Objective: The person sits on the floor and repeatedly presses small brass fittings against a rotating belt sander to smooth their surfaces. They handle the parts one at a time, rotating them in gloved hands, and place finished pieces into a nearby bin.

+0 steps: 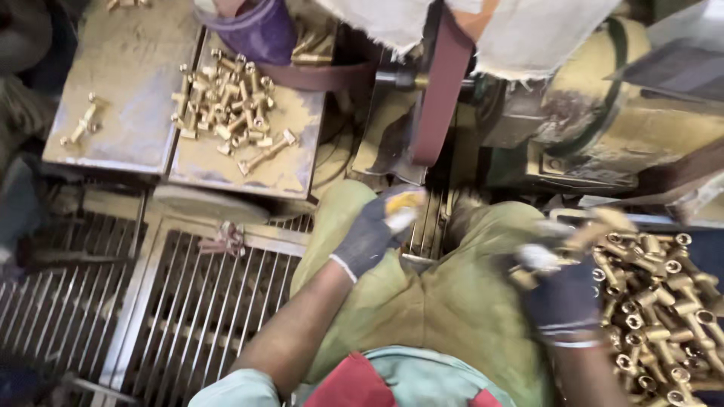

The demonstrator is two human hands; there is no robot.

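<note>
Brass fitting in hand: the right hand (pixel 562 298), in a dark glove, lifts a brass fitting (pixel 596 230) at about 3 o'clock in the view, just at the near-left edge of the heap; motion blur hides how the fingers sit on it.
Right grip: closed around that fitting, as far as the blur lets one judge.
Left grip: the left hand (pixel 373 230), gloved in grey with a worn yellow tip, hangs over the left knee near the centre; fingers curled narrow, and whether they pinch anything small I cannot tell.
Supply heap: a pile of unfinished brass fittings (pixel 664 301) at 4 o'clock, touching the right hand's knuckles (stems point every way, so pieces may snag on one another).
Belt: a reddish abrasive belt (pixel 441 83) runs upright at 12 o'clock, directly ahead of the knees and well apart from both hands.
Finished lot: a smaller spread of brass fittings (pixel 230 105) lies on a dusty metal tray (pixel 294 169) at 10 o'clock; two loose ones sit on a second tray further left.
Floor: a steel grating (pixel 188 301) fills 7 to 8 o'clock.
Doing it well: I judge a firm hold on the fitting's stem wise, one piece drawn free at a time, glove tips kept off the belt face, and both hands steadying the piece when it meets the belt.
</note>
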